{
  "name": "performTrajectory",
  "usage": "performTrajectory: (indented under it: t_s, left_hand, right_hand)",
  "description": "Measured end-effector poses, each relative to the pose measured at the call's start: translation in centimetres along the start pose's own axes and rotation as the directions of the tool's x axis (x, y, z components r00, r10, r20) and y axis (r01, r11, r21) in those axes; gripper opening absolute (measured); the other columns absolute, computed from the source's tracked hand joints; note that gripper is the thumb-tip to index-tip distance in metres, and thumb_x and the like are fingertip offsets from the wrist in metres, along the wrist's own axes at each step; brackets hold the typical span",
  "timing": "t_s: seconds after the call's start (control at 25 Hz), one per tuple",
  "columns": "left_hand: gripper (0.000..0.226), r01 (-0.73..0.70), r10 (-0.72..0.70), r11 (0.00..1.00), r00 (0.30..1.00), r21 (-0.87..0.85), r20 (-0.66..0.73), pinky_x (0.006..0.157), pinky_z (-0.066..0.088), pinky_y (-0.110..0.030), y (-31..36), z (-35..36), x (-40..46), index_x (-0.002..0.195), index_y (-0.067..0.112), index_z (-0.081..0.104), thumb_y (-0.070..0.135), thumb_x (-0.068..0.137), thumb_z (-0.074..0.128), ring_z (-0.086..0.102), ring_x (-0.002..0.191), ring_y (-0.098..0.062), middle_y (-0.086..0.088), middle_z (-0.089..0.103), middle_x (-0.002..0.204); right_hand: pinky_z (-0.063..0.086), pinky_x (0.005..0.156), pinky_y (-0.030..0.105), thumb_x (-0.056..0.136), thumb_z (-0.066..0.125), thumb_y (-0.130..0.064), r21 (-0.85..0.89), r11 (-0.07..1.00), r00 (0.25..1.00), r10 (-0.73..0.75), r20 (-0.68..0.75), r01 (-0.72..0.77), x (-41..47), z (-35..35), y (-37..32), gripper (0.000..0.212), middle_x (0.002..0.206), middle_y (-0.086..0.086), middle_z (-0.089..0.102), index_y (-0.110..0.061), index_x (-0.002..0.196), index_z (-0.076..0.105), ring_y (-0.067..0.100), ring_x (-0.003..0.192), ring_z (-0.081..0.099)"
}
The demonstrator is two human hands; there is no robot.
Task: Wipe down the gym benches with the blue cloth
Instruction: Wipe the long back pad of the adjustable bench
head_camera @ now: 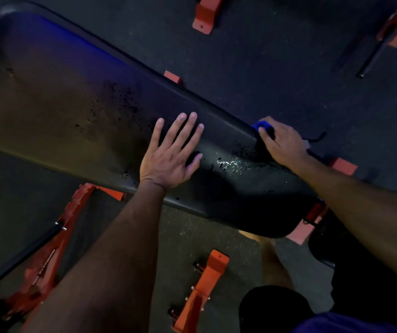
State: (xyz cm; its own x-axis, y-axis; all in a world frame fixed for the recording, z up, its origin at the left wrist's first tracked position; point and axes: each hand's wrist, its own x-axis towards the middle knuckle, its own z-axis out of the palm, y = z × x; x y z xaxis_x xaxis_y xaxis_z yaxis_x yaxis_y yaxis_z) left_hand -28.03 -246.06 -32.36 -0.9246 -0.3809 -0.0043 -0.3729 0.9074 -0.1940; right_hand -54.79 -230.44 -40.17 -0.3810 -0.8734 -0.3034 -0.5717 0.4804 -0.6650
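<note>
1. A long black padded gym bench (pixel 77 92) runs diagonally from upper left to lower right, standing on orange-red metal frame legs (pixel 48 248) over a dark speckled rubber floor (pixel 276 56).
2. The left hand (pixel 171 155) lies flat on the bench pad, palm down, fingers straight and spread, holding nothing.
3. The right hand (pixel 281 143) sits at the far edge of the bench, its fingers curled over a bunched blue cloth (pixel 261 126), pressing it against that edge.
4. Only a small part of the cloth shows, beyond the fingertips; the rest is hidden under the hand.
5. Wet droplets and a shiny patch (pixel 231 163) lie on the pad between the two hands.
6. More dark specks (pixel 123 99) dot the pad to the left of the left hand.
</note>
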Motion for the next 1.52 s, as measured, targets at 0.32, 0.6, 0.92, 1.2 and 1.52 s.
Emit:
performTrajectory:
  t_s: [0.32,0.6,0.92,1.2,1.52]
  left_hand:
    - [0.067,0.006,-0.006,1.0,1.0,0.015,0.009,0.124,0.017,-0.057,0.1,-0.1,-0.1,0.161,0.017,0.028,0.049,0.103,0.038,0.019,0.156,-0.024,-0.006,0.021,0.169]
    - [0.067,0.011,-0.011,1.0,1.0,0.022,0.027,0.125,0.014,-0.056,0.1,-0.1,-0.2,0.162,0.019,0.026,0.05,0.104,0.035,0.017,0.157,-0.023,-0.005,0.019,0.17]
    - [0.065,0.015,-0.016,1.0,0.999,0.027,0.031,0.125,0.015,-0.056,0.2,-0.1,-0.1,0.162,0.019,0.025,0.049,0.104,0.033,0.016,0.157,-0.023,-0.005,0.018,0.17]
    - [0.066,0.07,-0.076,0.997,0.984,0.04,0.161,0.126,0.007,-0.056,1.2,-2.3,0.8,0.163,0.021,0.021,0.048,0.105,0.036,0.009,0.158,-0.023,-0.004,0.011,0.172]
    - [0.063,-0.284,0.292,0.957,0.926,-0.068,0.241,0.126,0.013,-0.053,9.2,0.4,2.0,0.16,0.017,0.03,0.044,0.104,0.039,0.014,0.158,-0.023,-0.006,0.015,0.171]
  right_hand:
    - [0.046,0.075,0.036,0.102,0.037,-0.044,0.001,0.989,0.97,-0.146,-0.196,0.149,6.4,2.1,-13.4,0.036,0.108,0.0,0.065,-0.022,0.123,0.055,0.025,0.099,0.062]
    - [0.044,0.072,0.037,0.103,0.039,-0.042,-0.019,0.999,0.995,0.035,-0.091,-0.036,0.3,0.7,-2.2,0.029,0.105,0.007,0.068,-0.023,0.117,0.055,0.032,0.096,0.064]
    - [0.044,0.076,0.036,0.103,0.039,-0.041,0.033,0.994,0.972,-0.095,-0.217,0.104,4.1,2.3,-11.4,0.032,0.11,0.001,0.064,-0.022,0.122,0.055,0.026,0.099,0.061]
    - [0.046,0.083,0.041,0.101,0.052,-0.027,-0.013,0.999,0.988,-0.047,0.148,0.05,-1.0,-3.1,1.6,0.023,0.123,0.008,0.062,-0.025,0.124,0.053,0.032,0.11,0.059]
    - [0.041,0.08,0.032,0.104,0.043,-0.038,0.21,0.972,0.994,0.11,-0.004,-0.107,-5.9,-4.8,5.6,0.024,0.124,0.0,0.061,-0.028,0.124,0.05,0.021,0.109,0.057]
